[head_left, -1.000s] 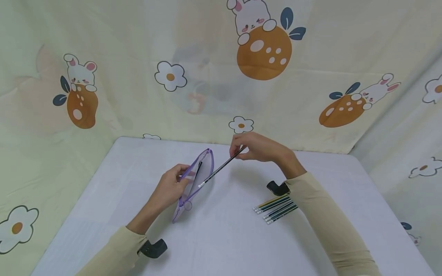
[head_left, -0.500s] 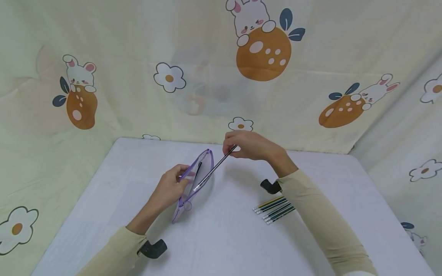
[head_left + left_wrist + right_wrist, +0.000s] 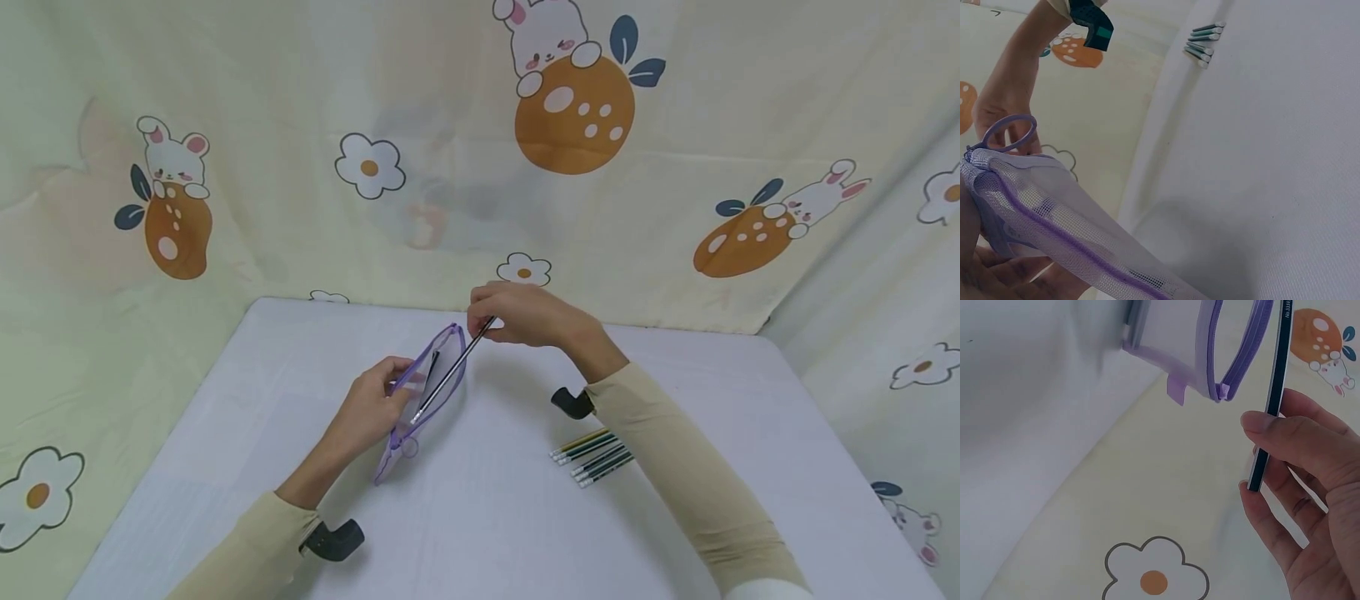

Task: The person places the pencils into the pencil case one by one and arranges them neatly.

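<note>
My left hand grips the side of a purple mesh zipper pencil case, whose mouth gapes toward the right. A dark pencil shows inside it. My right hand pinches another dark pencil near its upper end, between thumb and fingers in the right wrist view. That pencil slants down to the left, its white-tipped lower end within the case's opening. In the left wrist view the mesh case and its zipper pull ring sit close to the camera.
Several pencils with white ends lie side by side on the white table, partly beneath the right forearm. A patterned curtain with rabbits and flowers hangs behind the table. Black wrist cameras sit at both cuffs.
My right hand has moved left with the pencil, bringing its lower end from the case's edge to inside the opening. The left hand and the case have stayed nearly still.
</note>
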`<state>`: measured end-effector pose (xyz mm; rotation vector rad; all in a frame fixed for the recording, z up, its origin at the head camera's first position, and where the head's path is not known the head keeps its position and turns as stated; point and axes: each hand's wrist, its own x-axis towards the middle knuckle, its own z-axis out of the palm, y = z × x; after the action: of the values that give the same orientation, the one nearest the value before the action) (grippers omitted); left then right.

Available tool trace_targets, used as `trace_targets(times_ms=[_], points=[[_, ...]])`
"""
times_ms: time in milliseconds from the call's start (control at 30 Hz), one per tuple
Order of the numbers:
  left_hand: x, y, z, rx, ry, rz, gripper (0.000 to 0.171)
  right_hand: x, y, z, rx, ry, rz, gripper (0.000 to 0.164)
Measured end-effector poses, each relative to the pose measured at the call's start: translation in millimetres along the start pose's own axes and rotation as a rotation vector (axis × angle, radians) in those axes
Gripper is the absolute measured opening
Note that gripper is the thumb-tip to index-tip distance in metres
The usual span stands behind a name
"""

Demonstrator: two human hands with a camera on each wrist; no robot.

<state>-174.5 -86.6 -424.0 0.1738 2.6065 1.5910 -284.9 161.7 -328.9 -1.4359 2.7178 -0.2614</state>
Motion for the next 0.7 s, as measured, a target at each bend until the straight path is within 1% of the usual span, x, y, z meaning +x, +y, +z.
trace_targets(times_ms=[133, 267, 400, 567, 700], points=[[0.6, 0.5, -0.2, -0.018, -0.009, 0.007, 0.036, 5.5, -4.2, 1.6, -0.043, -0.007, -0.004, 0.015], [0.5, 0.7, -0.5, -0.038, -0.020, 0.023, 0.035, 10.5, -8.9, 3.2, -0.038, -0.012, -0.020, 0.014], [0.6, 1.0, -0.3, -0.026, -0.019, 0.035, 0.035, 14.8, -11.9, 5.8, -0.043, -0.017, -0.046, 0.015], [0.9, 1.1, 0.1, -0.024, -0.019, 0.026, 0.035, 18.4, -15.3, 9.4, -0.077, -0.026, -0.053, 0.015], [0.9, 0.8, 0.4, -0.031, -0.022, 0.019, 0.035, 20.4, -17.2, 11.8, -0.080, -0.041, -0.050, 0.014]])
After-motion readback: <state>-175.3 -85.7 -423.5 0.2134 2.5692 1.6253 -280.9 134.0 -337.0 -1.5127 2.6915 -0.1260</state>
